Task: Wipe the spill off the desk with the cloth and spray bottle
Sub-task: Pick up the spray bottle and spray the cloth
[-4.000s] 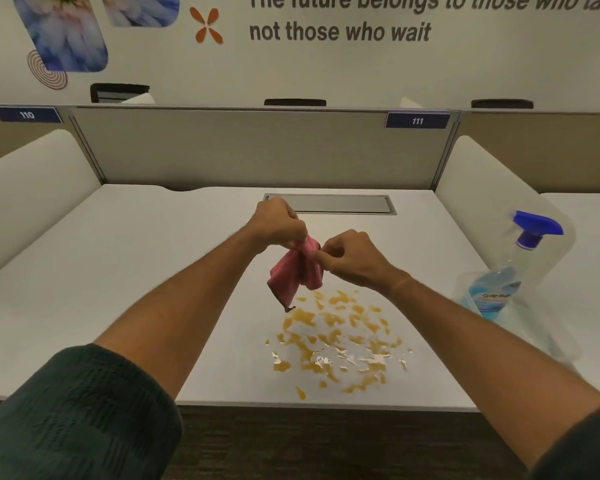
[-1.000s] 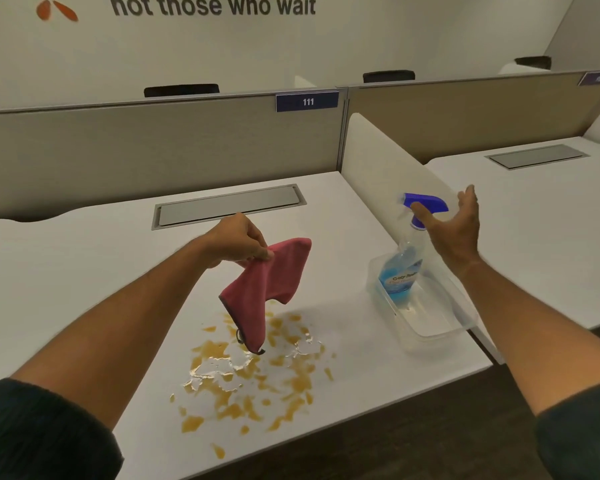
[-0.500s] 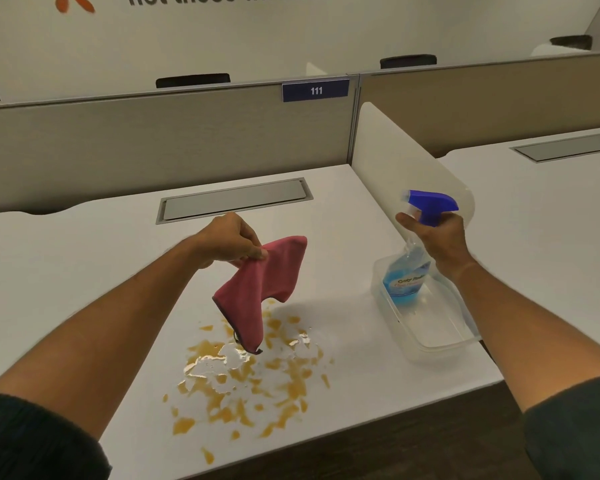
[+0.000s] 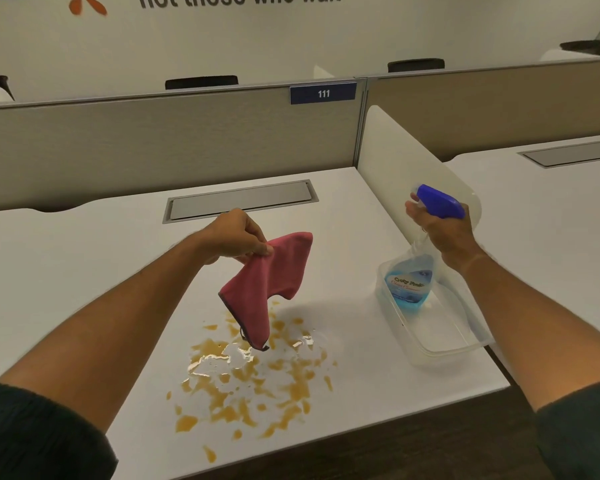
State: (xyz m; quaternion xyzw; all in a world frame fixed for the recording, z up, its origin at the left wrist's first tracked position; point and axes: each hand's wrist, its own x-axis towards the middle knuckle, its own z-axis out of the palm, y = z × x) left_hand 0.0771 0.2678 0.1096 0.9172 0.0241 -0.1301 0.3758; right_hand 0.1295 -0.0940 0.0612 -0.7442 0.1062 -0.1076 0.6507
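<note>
An orange-brown spill (image 4: 253, 379) with clear wet patches spreads over the white desk (image 4: 84, 265) near its front edge. My left hand (image 4: 234, 237) pinches a pink cloth (image 4: 269, 285) that hangs above the spill, its lower corner just over the liquid. My right hand (image 4: 442, 230) grips the neck of the spray bottle (image 4: 409, 282), under its blue trigger head. The bottle holds blue liquid and tilts, with its base still inside a clear plastic tub (image 4: 440, 341) at the desk's right side.
A grey cable-hatch lid (image 4: 239, 200) lies flush in the desk behind my hands. A white side divider (image 4: 395, 157) rises right behind the tub. A beige partition (image 4: 153, 143) with a "111" label closes the back. Another desk (image 4: 551, 209) lies to the right.
My right hand reached the bottle, closed on its neck, and has now tilted and raised it slightly in the tub. Four seconds ago both hands held the cloth; now only the left does.
</note>
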